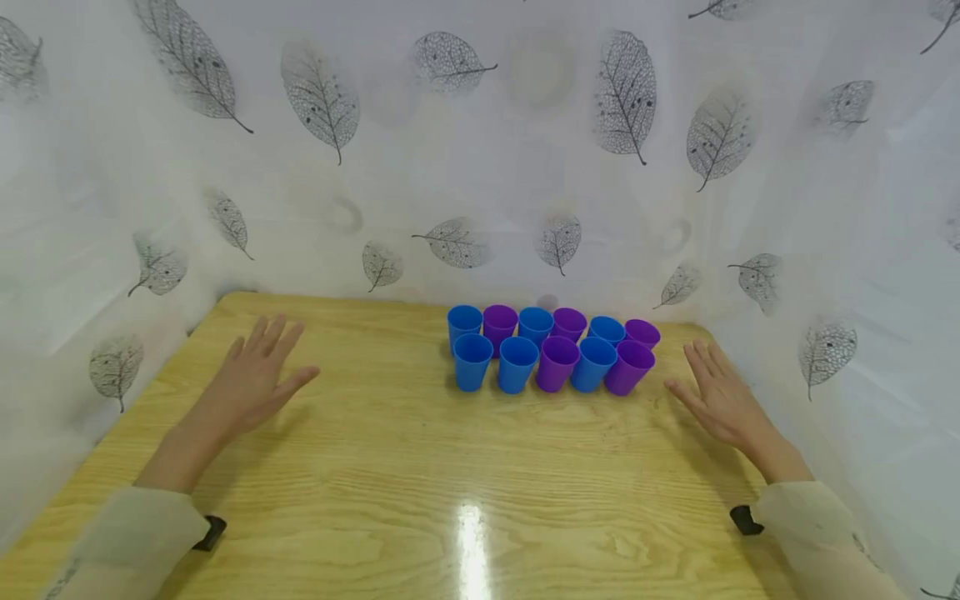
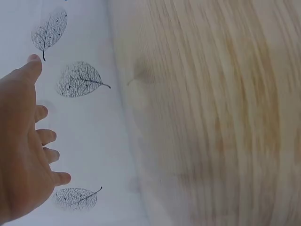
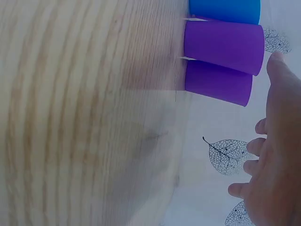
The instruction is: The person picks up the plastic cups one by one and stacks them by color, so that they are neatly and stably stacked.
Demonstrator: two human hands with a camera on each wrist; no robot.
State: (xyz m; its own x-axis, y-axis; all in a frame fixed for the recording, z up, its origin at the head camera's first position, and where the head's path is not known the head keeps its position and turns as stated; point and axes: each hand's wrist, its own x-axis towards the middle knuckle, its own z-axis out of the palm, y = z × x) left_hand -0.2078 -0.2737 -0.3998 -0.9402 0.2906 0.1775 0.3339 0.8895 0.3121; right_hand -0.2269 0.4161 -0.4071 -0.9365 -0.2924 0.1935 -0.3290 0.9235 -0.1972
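Note:
Several blue and purple cups stand mouth up in two rows towards the back right of the table. At the left end of the front row is a blue cup point(image 1: 471, 367), and at its right end a purple cup point(image 1: 628, 371). My right hand point(image 1: 723, 400) hovers just right of the rows, fingers extended, touching no cup. In the right wrist view, a purple cup point(image 3: 223, 47) shows beyond the thumb. Over the left part of the table my left hand point(image 1: 251, 379) is held with fingers extended and nothing in it, well apart from the cups.
The wood-grain table point(image 1: 375, 467) reaches back to a white curtain point(image 1: 495, 167) printed with grey leaves, which also hangs along both sides. A bright light reflection lies on the table's near middle. Both forearms wear pale sleeves point(image 1: 135, 533) with black straps.

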